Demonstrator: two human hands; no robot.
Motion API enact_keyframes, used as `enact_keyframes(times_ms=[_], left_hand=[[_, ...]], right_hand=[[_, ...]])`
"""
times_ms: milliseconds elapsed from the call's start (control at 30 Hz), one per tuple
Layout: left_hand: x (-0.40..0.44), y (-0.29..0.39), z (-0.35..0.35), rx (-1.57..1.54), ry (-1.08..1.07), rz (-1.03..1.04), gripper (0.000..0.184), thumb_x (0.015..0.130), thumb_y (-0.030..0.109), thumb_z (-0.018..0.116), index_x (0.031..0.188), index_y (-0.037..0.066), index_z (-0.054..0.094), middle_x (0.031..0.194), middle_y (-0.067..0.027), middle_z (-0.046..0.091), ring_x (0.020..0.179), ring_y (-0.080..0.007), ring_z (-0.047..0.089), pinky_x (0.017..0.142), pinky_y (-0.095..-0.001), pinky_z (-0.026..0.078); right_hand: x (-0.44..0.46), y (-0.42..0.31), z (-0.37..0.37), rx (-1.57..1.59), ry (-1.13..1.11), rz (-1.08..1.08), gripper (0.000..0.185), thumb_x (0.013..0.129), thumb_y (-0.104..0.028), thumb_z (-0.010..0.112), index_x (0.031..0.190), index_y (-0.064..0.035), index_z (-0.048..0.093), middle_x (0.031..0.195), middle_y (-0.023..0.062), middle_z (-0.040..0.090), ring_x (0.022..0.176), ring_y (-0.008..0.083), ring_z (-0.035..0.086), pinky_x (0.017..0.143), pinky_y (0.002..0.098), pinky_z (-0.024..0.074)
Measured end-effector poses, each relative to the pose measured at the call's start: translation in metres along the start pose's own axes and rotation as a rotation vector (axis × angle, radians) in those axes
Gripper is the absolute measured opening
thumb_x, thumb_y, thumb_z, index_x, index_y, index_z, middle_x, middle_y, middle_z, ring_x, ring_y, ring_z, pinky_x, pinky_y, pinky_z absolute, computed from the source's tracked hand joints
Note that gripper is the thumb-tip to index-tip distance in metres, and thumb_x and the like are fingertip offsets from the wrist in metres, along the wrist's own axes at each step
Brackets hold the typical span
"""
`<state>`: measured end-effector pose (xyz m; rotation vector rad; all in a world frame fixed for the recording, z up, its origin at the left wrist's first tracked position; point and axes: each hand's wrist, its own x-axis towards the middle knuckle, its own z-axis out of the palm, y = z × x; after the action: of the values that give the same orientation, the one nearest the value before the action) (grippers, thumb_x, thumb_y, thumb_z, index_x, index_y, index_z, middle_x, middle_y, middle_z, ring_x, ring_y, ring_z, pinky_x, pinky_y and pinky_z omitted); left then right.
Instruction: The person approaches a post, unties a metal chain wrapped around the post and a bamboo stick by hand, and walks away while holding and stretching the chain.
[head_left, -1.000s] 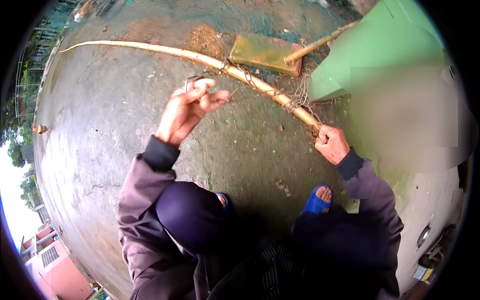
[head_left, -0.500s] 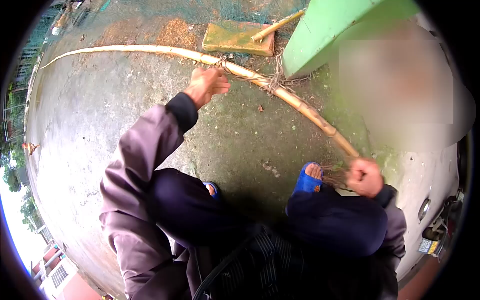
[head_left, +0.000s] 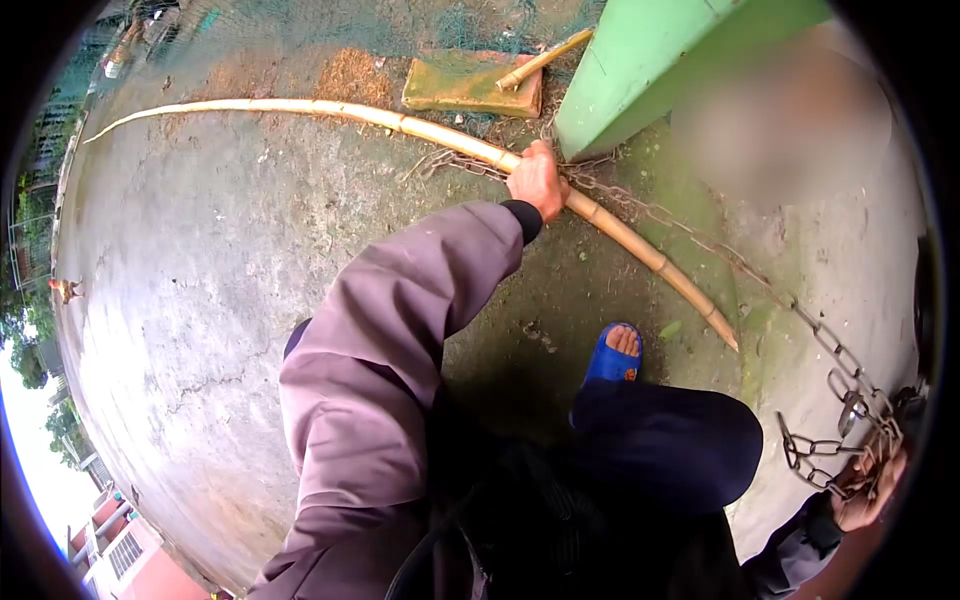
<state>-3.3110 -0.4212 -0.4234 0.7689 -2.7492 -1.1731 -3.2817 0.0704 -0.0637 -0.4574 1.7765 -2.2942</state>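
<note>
A long yellow bamboo pole [head_left: 640,248] lies across the concrete ground, thin at the far left and thicker at its right end. My left hand [head_left: 540,182] is closed around the pole near the foot of the green post [head_left: 640,75]. A rusty metal chain [head_left: 735,262] runs from beside that hand to the lower right. Out at the right edge, my right hand [head_left: 872,488] holds a bunched part of the chain, with several links hanging loose. More chain lies along the pole left of my left hand. My palm hides the exact spot where chain and pole meet.
Behind the pole sits a mossy brick-like block [head_left: 470,88] with a short bamboo piece [head_left: 545,60] resting on it. Green netting [head_left: 380,35] spans the back. My foot in a blue slipper [head_left: 612,360] is near the pole's right end. A chicken [head_left: 66,289] stands far left.
My left hand has moved right along the pole and closed around it. My right hand has swung out right, drawing the chain into a long line. The chain coils around the pole have loosened.
</note>
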Motion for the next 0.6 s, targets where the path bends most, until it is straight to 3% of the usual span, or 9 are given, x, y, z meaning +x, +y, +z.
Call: enact_keyframes(times_ms=[100, 267, 333, 400, 467, 500, 600], left_hand=[[-0.001, -0.004, 0.004, 0.015, 0.007, 0.033, 0.04, 0.067, 0.008, 0.065, 0.1, -0.002, 0.044, 0.089, -0.0256, 0.057, 0.082, -0.0407, 0.058, 0.072, -0.0467, 0.047], [0.008, -0.034, -0.012, -0.06, 0.035, -0.006, 0.044, 0.067, 0.01, 0.069, 0.104, -0.003, 0.048, 0.076, -0.0216, 0.061, 0.073, -0.037, 0.062, 0.068, -0.0431, 0.05], [0.021, -0.048, -0.024, -0.084, 0.008, -0.145, 0.039, 0.067, 0.014, 0.071, 0.097, -0.006, 0.055, 0.08, -0.0232, 0.063, 0.075, -0.0332, 0.064, 0.067, -0.0396, 0.051], [0.021, -0.061, -0.032, -0.001, 0.107, -0.05, 0.034, 0.068, 0.019, 0.073, 0.091, -0.004, 0.061, 0.08, -0.022, 0.064, 0.072, -0.0295, 0.064, 0.064, -0.0369, 0.051], [0.033, -0.071, -0.037, -0.122, -0.185, -0.207, 0.04, 0.062, 0.021, 0.073, 0.084, -0.008, 0.057, 0.077, -0.0269, 0.061, 0.077, -0.04, 0.062, 0.068, -0.0414, 0.049], [0.046, -0.093, -0.028, -0.119, -0.264, -0.195, 0.046, 0.067, 0.031, 0.07, 0.094, -0.005, 0.057, 0.089, -0.0294, 0.061, 0.083, -0.0398, 0.062, 0.07, -0.0414, 0.052], [0.034, -0.046, -0.057, -0.342, -0.403, -0.115, 0.041, 0.069, 0.027, 0.069, 0.095, -0.004, 0.058, 0.089, -0.0268, 0.061, 0.084, -0.0374, 0.062, 0.072, -0.0402, 0.051]], right_hand=[[-0.01, -0.004, -0.091, -0.099, 0.342, 0.161, 0.031, 0.087, -0.018, 0.051, 0.11, 0.0017, 0.054, 0.106, 0.0159, 0.06, 0.091, 0.0248, 0.059, 0.066, 0.0252, 0.0488], [-0.04, 0.009, -0.204, -0.427, 0.77, 0.215, 0.03, 0.086, -0.021, 0.052, 0.105, 0.0011, 0.056, 0.1, 0.0147, 0.061, 0.088, 0.0239, 0.06, 0.067, 0.0273, 0.049], [-0.068, 0.01, -0.24, -0.582, 0.909, 0.231, 0.03, 0.085, -0.022, 0.053, 0.103, 0.0008, 0.057, 0.097, 0.0143, 0.061, 0.087, 0.0235, 0.06, 0.067, 0.0281, 0.0491], [-0.098, 0.005, -0.268, -0.742, 1.035, 0.265, 0.03, 0.085, -0.023, 0.054, 0.102, 0.0006, 0.058, 0.095, 0.0138, 0.062, 0.086, 0.0231, 0.06, 0.068, 0.0289, 0.0492], [-0.136, -0.006, -0.286, -0.922, 1.172, 0.311, 0.03, 0.084, -0.024, 0.054, 0.1, 0.0003, 0.059, 0.092, 0.0133, 0.062, 0.085, 0.0228, 0.061, 0.068, 0.0297, 0.0493], [-0.149, -0.01, -0.293, -1.002, 1.226, 0.334, 0.03, 0.084, -0.025, 0.054, 0.099, 0.0002, 0.059, 0.091, 0.0131, 0.063, 0.084, 0.0226, 0.061, 0.069, 0.0301, 0.0494], [-0.193, -0.02, -0.311, -1.233, 1.385, 0.467, 0.03, 0.083, -0.027, 0.055, 0.096, -0.0002, 0.061, 0.087, 0.0124, 0.063, 0.082, 0.022, 0.061, 0.069, 0.0314, 0.0495]])
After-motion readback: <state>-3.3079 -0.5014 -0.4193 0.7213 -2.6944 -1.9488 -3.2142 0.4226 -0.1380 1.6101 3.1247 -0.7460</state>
